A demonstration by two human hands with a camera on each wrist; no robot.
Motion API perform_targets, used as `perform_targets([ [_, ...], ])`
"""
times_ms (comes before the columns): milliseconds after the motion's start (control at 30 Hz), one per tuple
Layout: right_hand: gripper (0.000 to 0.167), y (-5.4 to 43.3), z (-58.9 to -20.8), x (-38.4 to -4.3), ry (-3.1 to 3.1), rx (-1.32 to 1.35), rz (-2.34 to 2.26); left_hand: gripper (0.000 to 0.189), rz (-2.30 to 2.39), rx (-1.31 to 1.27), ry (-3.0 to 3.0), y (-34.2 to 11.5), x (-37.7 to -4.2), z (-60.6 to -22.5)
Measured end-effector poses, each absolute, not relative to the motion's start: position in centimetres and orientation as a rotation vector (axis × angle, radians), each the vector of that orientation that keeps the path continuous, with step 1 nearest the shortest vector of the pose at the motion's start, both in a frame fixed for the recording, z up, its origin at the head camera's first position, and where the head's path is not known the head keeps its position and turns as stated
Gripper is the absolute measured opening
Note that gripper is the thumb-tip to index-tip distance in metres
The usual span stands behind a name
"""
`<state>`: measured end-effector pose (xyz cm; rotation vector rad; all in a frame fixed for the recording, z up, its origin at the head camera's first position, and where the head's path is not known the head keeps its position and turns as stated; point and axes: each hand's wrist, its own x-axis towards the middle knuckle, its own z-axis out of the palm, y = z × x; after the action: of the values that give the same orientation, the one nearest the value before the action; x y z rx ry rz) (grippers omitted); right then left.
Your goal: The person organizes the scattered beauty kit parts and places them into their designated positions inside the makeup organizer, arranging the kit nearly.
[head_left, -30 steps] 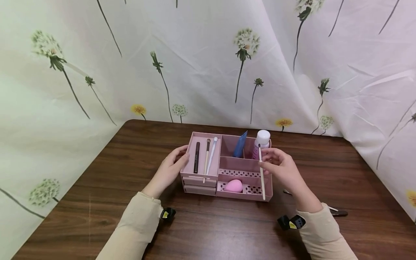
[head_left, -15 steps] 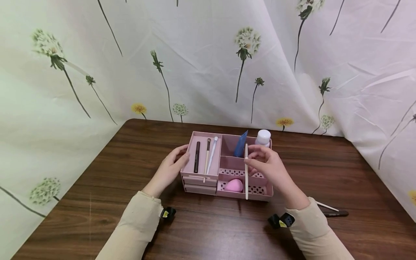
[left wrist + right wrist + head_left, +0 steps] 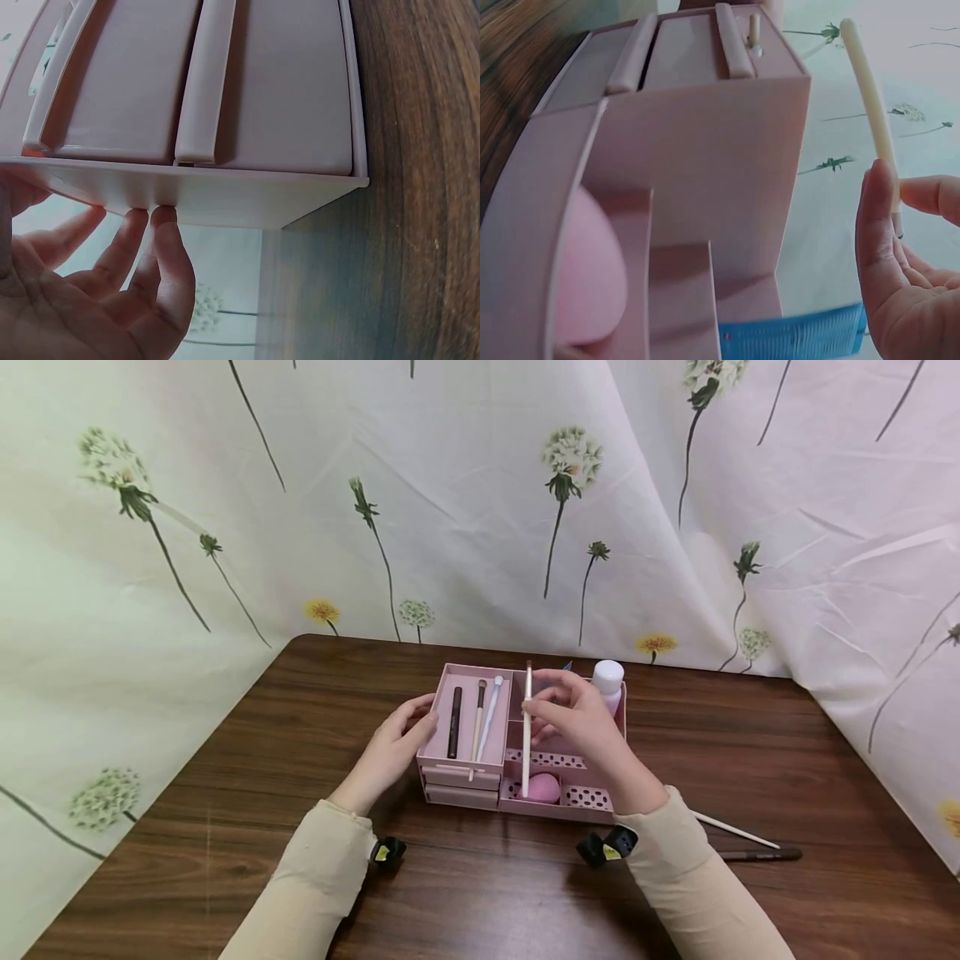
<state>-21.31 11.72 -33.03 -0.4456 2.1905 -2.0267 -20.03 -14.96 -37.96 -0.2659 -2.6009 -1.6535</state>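
Observation:
My right hand [image 3: 573, 714] pinches a makeup brush [image 3: 527, 735] with a pale handle between thumb and fingers. The brush hangs upright above the right part of a pink organizer [image 3: 461, 768], its bristles at the top. In the right wrist view the brush handle [image 3: 871, 90] stands clear of the box. My left hand [image 3: 390, 743] rests its fingertips against the organizer's left side wall, as the left wrist view shows for those fingers [image 3: 169, 247]. On the organizer's top tray lie a black pen-like tube [image 3: 454, 722], a brown-tipped brush [image 3: 478, 718] and a white-tipped brush [image 3: 491, 718].
A pink makeup sponge [image 3: 543, 789] sits in the front compartment. Behind stand a white-capped bottle [image 3: 608, 681] and a blue tube [image 3: 795, 334], mostly hidden by my hand in the head view. A pale stick [image 3: 738, 830] and a dark stick [image 3: 765, 855] lie on the table at right.
My right hand has carried the brush leftward across the organizer, from near the bottle to beside the top tray. My left hand has stayed at the side wall.

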Motion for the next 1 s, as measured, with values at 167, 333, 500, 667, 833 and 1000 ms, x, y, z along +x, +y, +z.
perform_targets([
  [167, 0.050, 10.3, -32.6, -22.0, 2.172, -0.446, -2.055, 0.049, -1.646, -0.263, -2.605, -14.9, -20.0, -37.8],
  [333, 0.049, 9.1, -32.3, -22.8, 2.138, -0.406, -2.087, 0.048, -1.654, -0.251, -2.598, -14.9, -20.0, -37.9],
  [500, 0.049, 7.9, -32.4, -23.5, 2.111, -0.357, -2.111, 0.048, -1.657, -0.250, -2.604, -14.9, -20.0, -37.9],
  [667, 0.048, 6.9, -32.7, -24.1, 2.124, -0.347, -2.094, 0.049, -1.662, -0.257, -2.600, -14.9, -20.0, -37.9],
  [833, 0.044, 6.1, -32.9, -24.5, 2.125, -0.343, -2.086, 0.049, -1.671, -0.247, -2.599, -14.9, -19.9, -37.8],
  [1000, 0.038, 5.4, -33.1, -24.9, 2.129, -0.320, -2.069, 0.050, -1.690, -0.244, -2.601, -14.9, -19.9, -37.7],
])
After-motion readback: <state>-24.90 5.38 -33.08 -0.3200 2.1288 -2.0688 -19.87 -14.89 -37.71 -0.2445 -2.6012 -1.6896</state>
